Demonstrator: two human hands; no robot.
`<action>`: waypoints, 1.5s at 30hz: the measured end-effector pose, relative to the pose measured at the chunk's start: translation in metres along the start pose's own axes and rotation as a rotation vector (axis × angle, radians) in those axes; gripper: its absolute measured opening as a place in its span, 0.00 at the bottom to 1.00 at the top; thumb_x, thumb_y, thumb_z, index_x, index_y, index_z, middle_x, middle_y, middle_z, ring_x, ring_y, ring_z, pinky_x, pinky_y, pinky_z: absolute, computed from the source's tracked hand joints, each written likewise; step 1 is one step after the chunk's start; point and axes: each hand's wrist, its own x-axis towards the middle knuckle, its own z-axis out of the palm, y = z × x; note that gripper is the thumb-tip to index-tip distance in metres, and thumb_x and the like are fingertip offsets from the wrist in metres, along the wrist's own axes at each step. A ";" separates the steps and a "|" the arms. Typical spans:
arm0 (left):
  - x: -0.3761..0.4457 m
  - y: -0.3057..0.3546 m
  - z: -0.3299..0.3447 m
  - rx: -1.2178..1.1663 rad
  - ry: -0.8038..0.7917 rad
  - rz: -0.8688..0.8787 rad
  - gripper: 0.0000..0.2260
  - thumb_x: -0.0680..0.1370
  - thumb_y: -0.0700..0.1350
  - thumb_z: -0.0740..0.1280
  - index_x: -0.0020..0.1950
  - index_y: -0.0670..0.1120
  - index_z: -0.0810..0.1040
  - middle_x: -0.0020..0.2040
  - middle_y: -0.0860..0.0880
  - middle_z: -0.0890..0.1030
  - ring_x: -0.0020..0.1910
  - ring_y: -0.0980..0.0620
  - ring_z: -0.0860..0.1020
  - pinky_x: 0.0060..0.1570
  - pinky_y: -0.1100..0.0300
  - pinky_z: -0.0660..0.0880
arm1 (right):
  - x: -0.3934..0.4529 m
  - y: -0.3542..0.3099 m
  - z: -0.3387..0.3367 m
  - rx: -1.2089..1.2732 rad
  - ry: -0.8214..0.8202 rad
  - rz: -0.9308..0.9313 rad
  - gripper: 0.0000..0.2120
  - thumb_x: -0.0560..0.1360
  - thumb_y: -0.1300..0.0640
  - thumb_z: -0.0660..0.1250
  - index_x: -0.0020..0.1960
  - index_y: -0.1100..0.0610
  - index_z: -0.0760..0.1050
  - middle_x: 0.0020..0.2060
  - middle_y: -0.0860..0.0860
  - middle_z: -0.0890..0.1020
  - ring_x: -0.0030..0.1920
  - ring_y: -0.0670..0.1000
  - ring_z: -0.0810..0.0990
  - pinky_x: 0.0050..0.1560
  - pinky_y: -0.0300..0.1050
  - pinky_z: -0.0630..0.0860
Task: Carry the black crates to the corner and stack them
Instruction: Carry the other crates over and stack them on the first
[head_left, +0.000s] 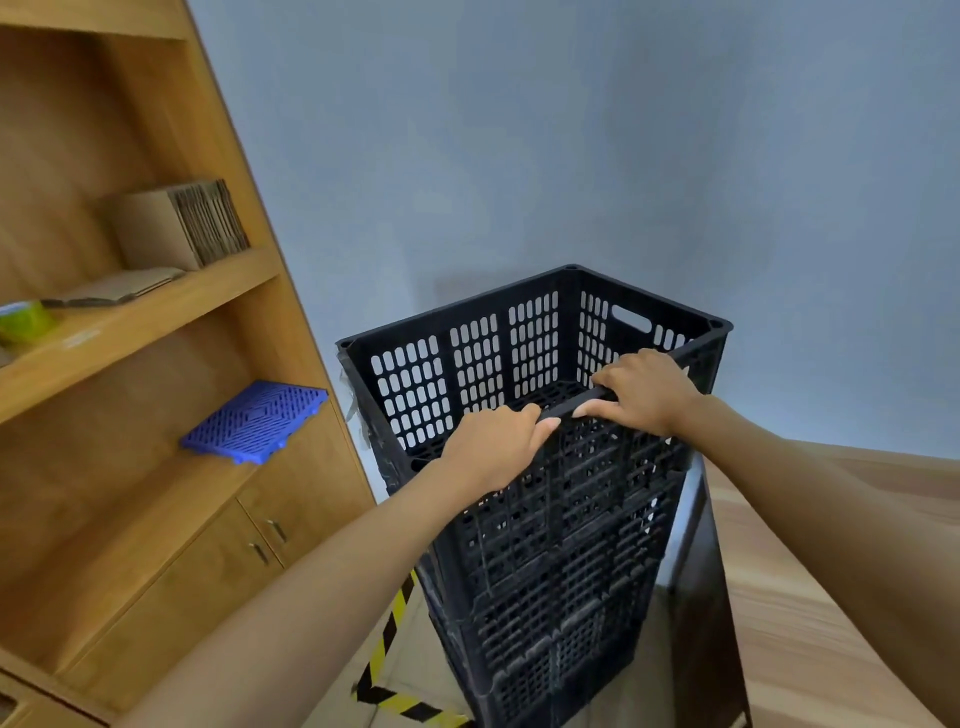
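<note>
A tall stack of black perforated crates (561, 571) stands on the floor in the corner by the grey wall. The top black crate (467, 364) sits open and empty, with a handle slot in its far right wall. My left hand (493, 449) grips the near rim of the top crate, fingers curled over the edge. My right hand (644, 392) holds the same rim a little further right. Both forearms reach in from the bottom of the view.
A wooden shelving unit (156, 322) with cupboard doors stands at the left, holding a blue plastic grid tile (254, 428), folded cardboard (176, 228) and a green object (26, 322). Yellow-black tape (389, 670) marks the floor. A dark panel (701, 597) and wooden surface (810, 597) sit at the right.
</note>
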 end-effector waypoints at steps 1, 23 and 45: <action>0.000 -0.002 0.000 0.002 -0.002 0.004 0.17 0.83 0.59 0.45 0.46 0.49 0.64 0.37 0.47 0.77 0.35 0.45 0.77 0.41 0.47 0.77 | 0.001 -0.001 0.000 0.002 0.001 0.001 0.37 0.70 0.24 0.41 0.35 0.53 0.74 0.28 0.47 0.76 0.30 0.48 0.73 0.36 0.43 0.62; 0.039 -0.150 0.007 0.247 0.077 0.222 0.21 0.81 0.63 0.45 0.50 0.48 0.67 0.28 0.52 0.70 0.24 0.52 0.68 0.28 0.58 0.65 | 0.098 -0.043 0.011 0.052 -0.182 -0.023 0.40 0.69 0.22 0.41 0.32 0.56 0.72 0.26 0.49 0.74 0.28 0.50 0.74 0.36 0.47 0.76; 0.109 -0.336 0.027 0.323 0.181 0.595 0.24 0.75 0.70 0.53 0.51 0.50 0.71 0.31 0.53 0.75 0.27 0.54 0.73 0.25 0.62 0.65 | 0.203 -0.139 0.028 0.043 -0.187 0.348 0.23 0.71 0.33 0.64 0.40 0.54 0.68 0.30 0.48 0.72 0.33 0.53 0.72 0.36 0.45 0.68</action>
